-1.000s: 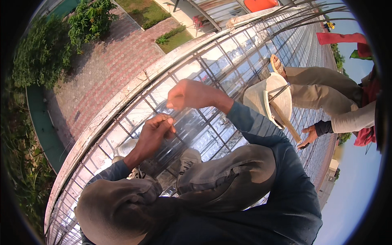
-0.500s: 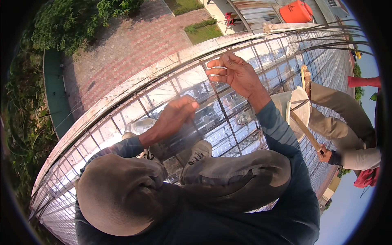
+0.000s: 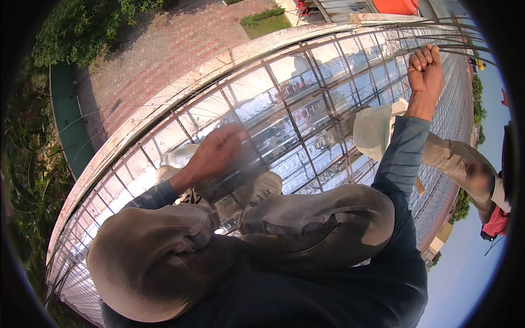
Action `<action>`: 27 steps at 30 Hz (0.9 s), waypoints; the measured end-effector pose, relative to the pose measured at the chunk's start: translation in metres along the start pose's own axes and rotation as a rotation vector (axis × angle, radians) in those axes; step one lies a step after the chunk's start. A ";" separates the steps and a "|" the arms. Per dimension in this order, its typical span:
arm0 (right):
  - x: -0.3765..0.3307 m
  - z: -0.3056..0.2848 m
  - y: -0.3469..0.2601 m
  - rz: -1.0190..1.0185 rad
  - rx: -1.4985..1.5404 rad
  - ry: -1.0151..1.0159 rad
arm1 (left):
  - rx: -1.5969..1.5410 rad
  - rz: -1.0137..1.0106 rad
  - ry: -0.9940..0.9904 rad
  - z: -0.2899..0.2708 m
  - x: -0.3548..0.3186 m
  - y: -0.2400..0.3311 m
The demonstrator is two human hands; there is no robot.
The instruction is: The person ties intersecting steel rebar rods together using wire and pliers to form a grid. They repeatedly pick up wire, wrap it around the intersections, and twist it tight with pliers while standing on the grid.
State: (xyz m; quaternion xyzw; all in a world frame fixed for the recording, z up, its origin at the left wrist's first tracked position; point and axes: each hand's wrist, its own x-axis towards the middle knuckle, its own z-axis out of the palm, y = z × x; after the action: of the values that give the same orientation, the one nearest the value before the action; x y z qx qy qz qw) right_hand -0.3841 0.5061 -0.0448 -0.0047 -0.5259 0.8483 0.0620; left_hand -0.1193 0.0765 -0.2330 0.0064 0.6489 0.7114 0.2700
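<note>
My right hand (image 3: 425, 71) is raised at the far right in a fist above the steel bar grid (image 3: 298, 128). Whatever it grips is hidden or too fine to see. Low over the grid, in front of my shoes (image 3: 262, 188), my left hand (image 3: 219, 150) has its fingers curled, the tips smeared by motion. Thin loose wires (image 3: 85, 116) arc out to the left beyond the formwork edge; whether they reach my hand I cannot tell. A clear plastic bottle (image 3: 180, 156) lies beside my left wrist. Shiny ribbed metal decking (image 3: 306, 164) shows beneath the bars.
A pale bucket (image 3: 372, 131) stands near my right forearm, with another person's trousered leg (image 3: 448, 158) behind it. Long bar ends (image 3: 465, 38) jut out at the upper right. Past the formwork edge (image 3: 164, 112), paved ground (image 3: 180, 60) lies below. An orange container (image 3: 396, 5) is at the top.
My right hand has swung up and right, its loosely spread fingers closing into a fist. My left hand has shifted slightly left and down. The wooden handle has left the other person's bucket.
</note>
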 end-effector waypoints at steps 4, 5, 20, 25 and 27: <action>-0.060 0.059 0.030 0.065 -0.272 -0.162 | -0.341 -0.065 0.116 -0.007 0.004 0.012; -0.075 0.072 0.055 0.178 -0.302 -0.264 | -0.446 -0.051 0.135 -0.009 0.006 0.015; -0.142 0.112 0.187 0.590 -1.085 -1.102 | -0.442 0.107 0.268 -0.024 0.000 0.042; -0.109 0.126 0.185 0.720 -0.963 -0.994 | -0.410 0.038 0.157 -0.044 -0.015 0.047; -0.100 0.130 0.188 0.887 -0.823 -0.927 | -0.374 0.043 0.132 -0.050 -0.021 0.041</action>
State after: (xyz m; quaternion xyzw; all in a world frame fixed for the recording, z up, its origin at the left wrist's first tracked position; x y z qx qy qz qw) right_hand -0.3130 0.2967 -0.1603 0.1183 -0.7209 0.4445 -0.5185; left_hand -0.1350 0.0218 -0.1957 -0.0768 0.5213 0.8240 0.2081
